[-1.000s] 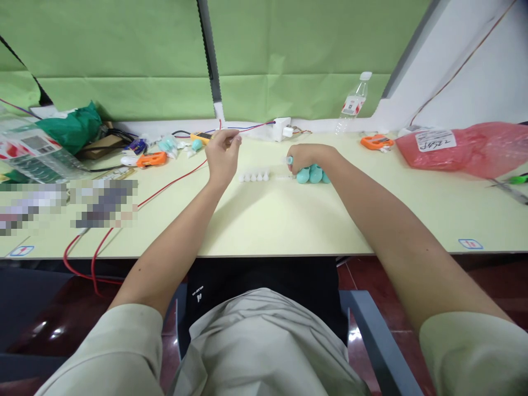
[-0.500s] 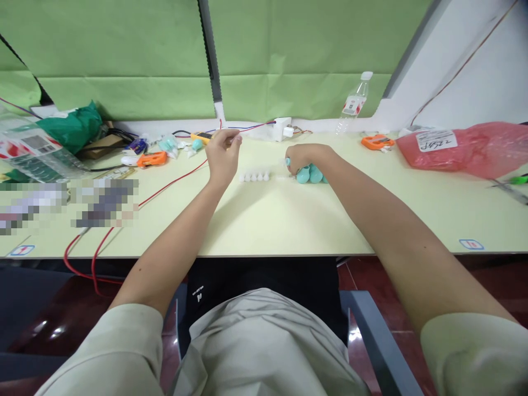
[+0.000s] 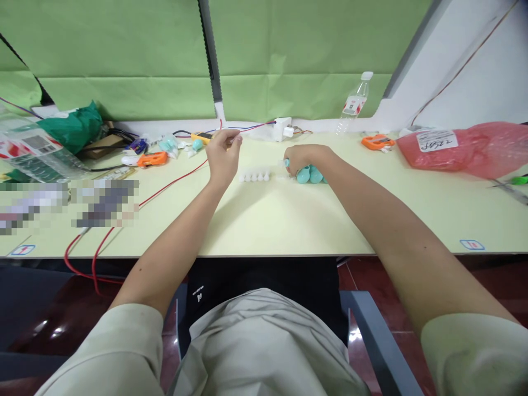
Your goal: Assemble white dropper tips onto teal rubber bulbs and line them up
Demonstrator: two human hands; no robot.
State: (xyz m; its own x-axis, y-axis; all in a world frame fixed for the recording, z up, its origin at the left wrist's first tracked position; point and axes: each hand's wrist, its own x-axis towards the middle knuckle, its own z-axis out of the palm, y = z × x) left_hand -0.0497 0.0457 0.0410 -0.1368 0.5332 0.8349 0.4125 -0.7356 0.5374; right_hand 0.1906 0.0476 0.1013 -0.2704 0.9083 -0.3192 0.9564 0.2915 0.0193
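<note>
My left hand (image 3: 224, 149) is raised over the back of the table, thumb and forefinger pinched together; what is between them is too small to make out. Just right of it and lower lies a row of small white rounded pieces (image 3: 254, 176). My right hand (image 3: 297, 159) is bent downward with its fingers curled round a small teal piece (image 3: 286, 163), whose end shows at the fingertips. Larger teal rounded pieces (image 3: 309, 175) stand in a row against this hand, partly hidden by my wrist. Something clear and hard to make out lies between the two rows.
A red wire (image 3: 177, 180) runs across the table's left side. Along the back are a yellow tool (image 3: 201, 138), a white box (image 3: 282, 128) with wires and a plastic bottle (image 3: 355, 103). Orange cutters (image 3: 152, 159) lie left; a red bag (image 3: 462, 148) sits right.
My right hand has shifted very slightly left, with the teal piece at its fingertips. The left hand stays almost where it was, still pinched.
</note>
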